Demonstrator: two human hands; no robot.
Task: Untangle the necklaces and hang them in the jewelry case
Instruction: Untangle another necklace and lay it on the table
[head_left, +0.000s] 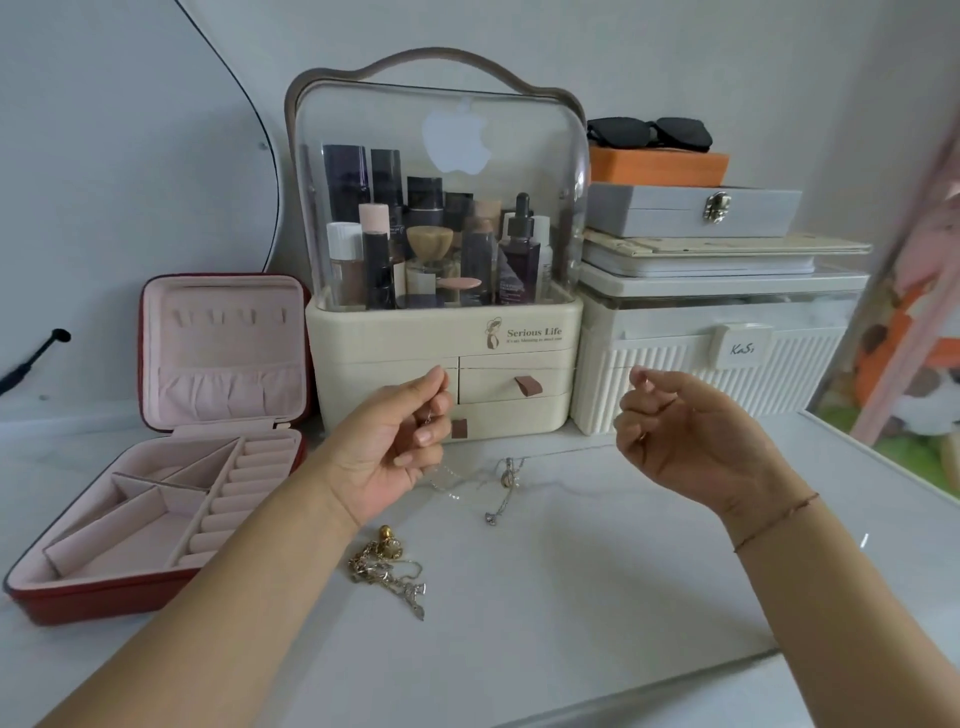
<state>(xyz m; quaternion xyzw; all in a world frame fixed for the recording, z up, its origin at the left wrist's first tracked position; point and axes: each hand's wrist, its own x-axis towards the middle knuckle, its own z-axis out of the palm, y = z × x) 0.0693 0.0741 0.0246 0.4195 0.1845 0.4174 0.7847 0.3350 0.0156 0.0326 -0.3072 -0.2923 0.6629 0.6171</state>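
The left hand (395, 436) and right hand (675, 421) are each pinching a thin necklace (519, 368); they are holding it stretched above the desk (597, 571).

Your light is soft, even and bright, with no hard source in view. Shadows on the table (597, 571) are faint and soft-edged, and white surfaces read slightly washed out. The clear cover (566, 171) carries pale glare along its right curve. Wide-angle distortion bends the table's near edge and stretches your forearms toward the bottom corners. The far right edge is smeared, and the pink and orange shapes (924, 291) there cannot be identified. The centre is sharp enough to read large print. The chain (519, 370) between your left hand (395, 441) and right hand (675, 431) is barely resolved.
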